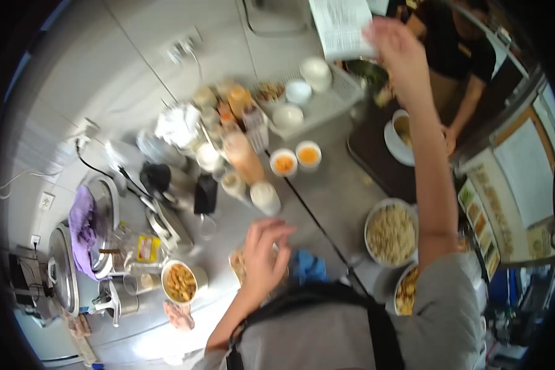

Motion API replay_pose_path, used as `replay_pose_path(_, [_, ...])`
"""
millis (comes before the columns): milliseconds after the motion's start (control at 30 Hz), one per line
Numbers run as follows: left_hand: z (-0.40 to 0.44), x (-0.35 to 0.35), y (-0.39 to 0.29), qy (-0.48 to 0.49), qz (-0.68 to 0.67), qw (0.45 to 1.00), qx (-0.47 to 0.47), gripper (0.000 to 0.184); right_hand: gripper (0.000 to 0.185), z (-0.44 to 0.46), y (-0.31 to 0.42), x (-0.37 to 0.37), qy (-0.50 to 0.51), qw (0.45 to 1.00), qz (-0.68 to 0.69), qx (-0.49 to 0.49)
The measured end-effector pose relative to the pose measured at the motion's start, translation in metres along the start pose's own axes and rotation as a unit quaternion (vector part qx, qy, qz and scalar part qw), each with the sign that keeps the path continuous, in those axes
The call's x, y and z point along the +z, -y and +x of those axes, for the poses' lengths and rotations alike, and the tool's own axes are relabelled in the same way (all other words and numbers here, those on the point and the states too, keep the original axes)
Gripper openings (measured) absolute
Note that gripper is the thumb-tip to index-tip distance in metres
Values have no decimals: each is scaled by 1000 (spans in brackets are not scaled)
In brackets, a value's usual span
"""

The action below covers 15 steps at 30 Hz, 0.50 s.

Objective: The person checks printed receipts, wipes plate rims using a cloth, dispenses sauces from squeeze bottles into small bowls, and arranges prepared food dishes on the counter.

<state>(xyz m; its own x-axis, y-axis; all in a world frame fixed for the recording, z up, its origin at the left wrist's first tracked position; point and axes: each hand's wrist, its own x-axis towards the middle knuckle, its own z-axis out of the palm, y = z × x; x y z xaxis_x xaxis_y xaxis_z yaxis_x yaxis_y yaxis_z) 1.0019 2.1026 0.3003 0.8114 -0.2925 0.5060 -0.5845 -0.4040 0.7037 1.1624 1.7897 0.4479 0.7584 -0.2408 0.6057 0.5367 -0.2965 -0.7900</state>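
My right hand (pixel 396 46) is raised at the top right, beside the edge of a white printed paper (pixel 341 28); blur hides whether its bent fingers touch the sheet. My left hand (pixel 266 253) hovers low over the counter with its fingers apart and nothing in them. Under and behind it, partly covered, is a container of food (pixel 236 264), with a blue cloth (pixel 309 266) to its right. Two small white cups of orange food, one at the left (pixel 283 163) and one at the right (pixel 308 155), stand mid-counter.
Bottles (pixel 243 155) cluster by the wall, near a white tray (pixel 342 95) of bowls. Bowls of food (pixel 391 234) stand at the right, a food tub (pixel 180 283) at the left. A co-worker (pixel 468 68) in black handles a bowl beyond a dark board (pixel 376 151).
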Motion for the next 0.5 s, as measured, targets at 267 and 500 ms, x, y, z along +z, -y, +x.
replay_pose_path(267, [11,126,86,278,55,959,14,28,19,-345,-153,29,-15,914,-183,363])
replay_pose_path(500, [10,183,152,291,163,943,13,47,25,-345,-167,22,148,861,-415,251])
